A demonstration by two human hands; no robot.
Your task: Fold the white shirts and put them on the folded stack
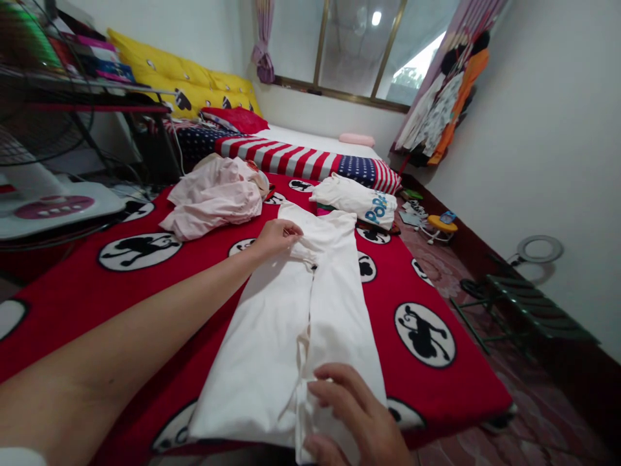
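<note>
A long white garment (339, 304) lies flat, with a dark-edged slit down its middle and thin ties on it. The lower ties (303, 353) hang loosely near its bottom end. Reaching in from the left, my left hand (277, 238) is at the upper left part of the garment, its thumb and fingertips pinched on the white cloth. My right hand (361, 417) is over the bottom end, fingers curved and apart, close to the loose ties; whether the fingertips touch the cloth is unclear. Beneath everything lies a red blanket (402, 272) with black-and-white round prints.
Crumpled pale pink cloth (213, 197) lies at the back left, and a folded white shirt (356, 197) with blue letters at the back right. A fan (58, 200) stands at the left. To the right are a dark green folding stool (538, 307) and a ring light (539, 249).
</note>
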